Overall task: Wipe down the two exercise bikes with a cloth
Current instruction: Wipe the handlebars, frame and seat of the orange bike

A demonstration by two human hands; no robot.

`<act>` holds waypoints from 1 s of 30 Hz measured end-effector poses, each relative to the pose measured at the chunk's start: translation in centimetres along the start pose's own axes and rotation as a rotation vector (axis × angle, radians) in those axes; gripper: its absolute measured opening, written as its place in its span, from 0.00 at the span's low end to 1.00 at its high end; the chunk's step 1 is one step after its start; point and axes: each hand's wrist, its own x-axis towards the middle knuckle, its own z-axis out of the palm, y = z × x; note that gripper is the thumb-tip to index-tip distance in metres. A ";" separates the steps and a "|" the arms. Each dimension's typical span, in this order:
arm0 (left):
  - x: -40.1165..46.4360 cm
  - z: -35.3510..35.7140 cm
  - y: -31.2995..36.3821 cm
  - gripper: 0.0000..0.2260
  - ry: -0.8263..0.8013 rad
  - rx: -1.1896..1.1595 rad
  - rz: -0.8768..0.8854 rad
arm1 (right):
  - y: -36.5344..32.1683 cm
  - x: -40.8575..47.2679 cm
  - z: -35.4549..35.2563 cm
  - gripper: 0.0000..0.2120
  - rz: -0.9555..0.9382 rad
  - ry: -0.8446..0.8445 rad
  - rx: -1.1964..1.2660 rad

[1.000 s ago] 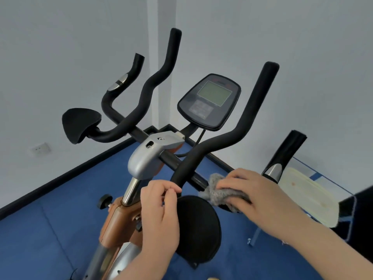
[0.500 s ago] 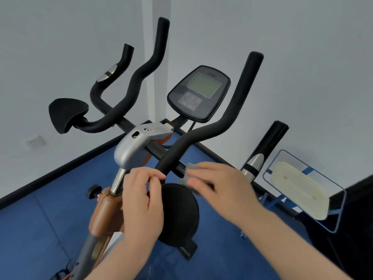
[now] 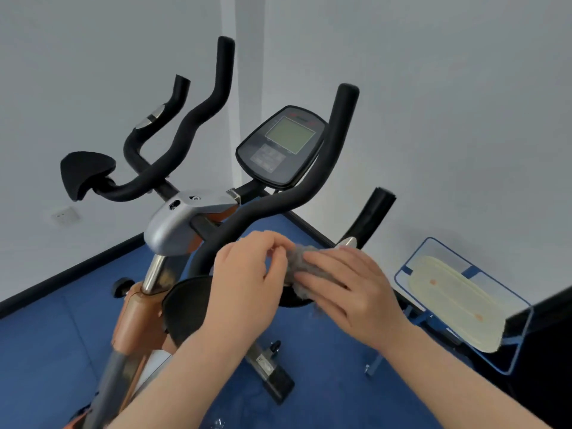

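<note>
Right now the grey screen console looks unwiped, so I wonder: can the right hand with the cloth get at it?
Probably yes: right hand and grey cloth sit below the console, open air between.

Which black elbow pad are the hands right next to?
The near pad, under the left hand and cloth. The other pad sits far left.
</note>
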 end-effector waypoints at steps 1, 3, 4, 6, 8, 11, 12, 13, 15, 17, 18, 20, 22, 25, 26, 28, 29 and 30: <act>0.1 0.2 -0.3 0.09 -0.006 0.047 -0.032 | 1.5 0.5 -0.3 0.09 0.079 0.055 -0.029; -0.1 0.4 -0.5 0.08 0.003 0.125 -0.044 | 2.6 1.5 -0.3 0.08 0.305 0.189 -0.022; -0.2 0.4 -0.5 0.08 0.015 0.152 -0.027 | 1.9 1.6 0.3 0.07 0.335 0.214 -0.009; -0.3 0.6 -0.5 0.08 0.015 0.241 0.013 | 0.2 0.7 1.3 0.07 0.189 0.155 0.044; -0.2 0.7 -0.5 0.08 -0.003 0.327 0.032 | 1.7 0.7 0.4 0.08 -0.048 0.047 0.036; -0.1 0.7 -0.6 0.08 -0.036 0.361 0.012 | 6.1 2.1 -1.2 0.08 -0.089 0.098 -0.090; -0.1 0.7 -0.7 0.08 -0.039 0.367 0.001 | 6.7 2.5 -1.2 0.08 -0.027 0.151 -0.101; -0.1 0.7 -0.7 0.08 -0.036 0.365 -0.011 | 6.2 2.5 -0.8 0.08 0.067 0.210 -0.096; -0.1 0.7 -0.8 0.08 -0.032 0.354 -0.034 | 3.2 1.5 1.0 0.09 0.250 0.273 -0.016; 0.0 0.9 -0.9 0.07 -0.034 0.360 -0.042 | 1.4 0.5 1.6 0.11 0.086 0.191 0.056; 0.1 1.0 -1.0 0.07 -0.043 0.372 -0.043 | 2.0 0.6 1.1 0.11 -0.066 0.123 0.012; 0.1 1.0 -1.1 0.08 -0.054 0.381 -0.060 | 4.9 1.8 -0.4 0.09 -0.192 0.082 -0.112; 0.1 1.0 -1.2 0.08 -0.065 0.371 -0.089 | 7.0 2.7 -1.5 0.08 -0.089 0.162 -0.204; 0.1 1.0 -1.2 0.09 -0.059 0.349 -0.124 | 5.9 1.7 -0.8 0.07 0.003 0.235 -0.244; 0.1 1.0 -1.2 0.09 -0.056 0.345 -0.130 | 5.8 1.6 -0.8 0.07 -0.054 0.221 -0.252; 0.1 1.1 -1.2 0.09 -0.058 0.345 -0.142 | 7.1 2.6 -2.0 0.07 -0.182 0.177 -0.329; 0.1 1.1 -1.2 0.09 -0.059 0.342 -0.147 | 8.2 3.4 -2.8 0.07 -0.200 0.192 -0.351; 0.1 1.1 -1.2 0.09 -0.057 0.336 -0.150 | 9.2 4.2 -3.6 0.05 -0.161 0.236 -0.340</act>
